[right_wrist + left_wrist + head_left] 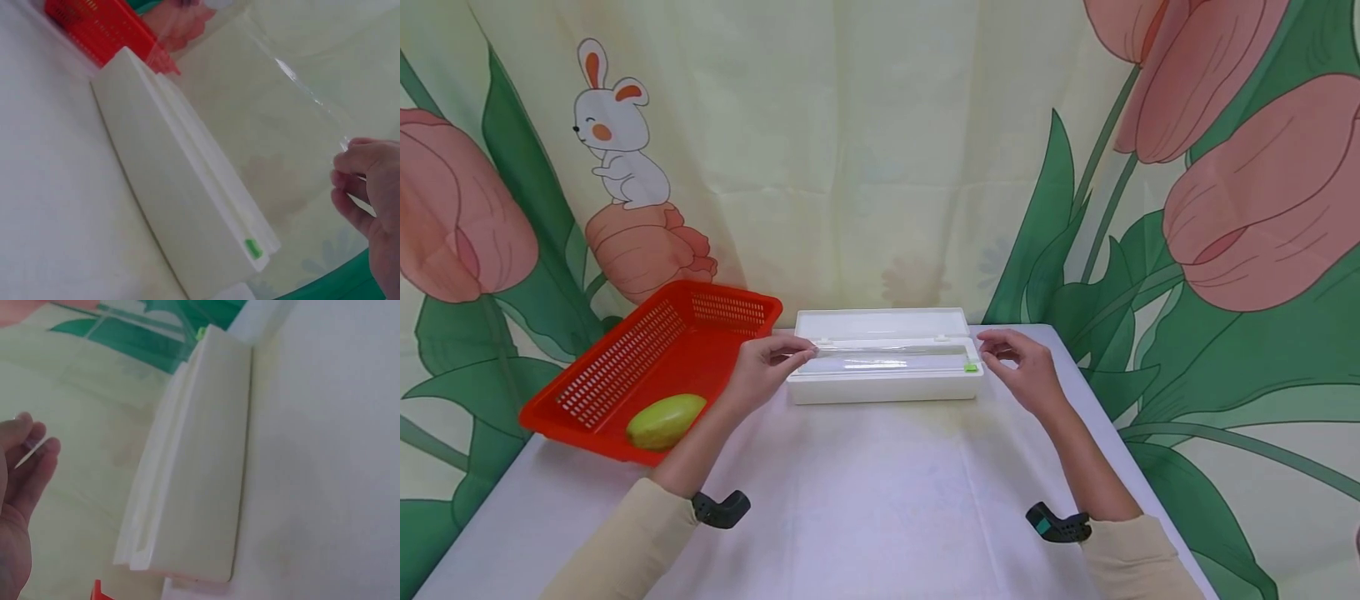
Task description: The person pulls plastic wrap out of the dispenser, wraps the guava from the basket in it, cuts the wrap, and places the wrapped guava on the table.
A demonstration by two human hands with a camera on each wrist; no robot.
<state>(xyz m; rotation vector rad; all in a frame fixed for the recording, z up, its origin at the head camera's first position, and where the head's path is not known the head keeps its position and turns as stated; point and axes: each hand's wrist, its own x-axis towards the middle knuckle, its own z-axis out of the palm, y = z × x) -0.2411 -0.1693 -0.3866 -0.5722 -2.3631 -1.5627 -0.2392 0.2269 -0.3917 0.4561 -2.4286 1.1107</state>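
A white cling film dispenser box [883, 388] stands on the table with its lid [882, 322] raised at the back. Clear cling film [887, 350] stretches above the box between both hands. My left hand [765, 371] pinches one corner of the film between thumb and fingers at the box's left end. At the right end, my right hand [1021, 367] pinches the other corner. In the right wrist view the film's edge [300, 81] shines as it runs to the fingertips. A green slide cutter [971, 367] sits at the right end of the box's front edge.
A red plastic basket [587, 367] stands to the left, partly behind the left forearm. In it lies a yellow-green oval fruit [666, 421]. A white cloth covers the table [865, 500]. Behind hangs a printed curtain [850, 167] with tulips and a rabbit.
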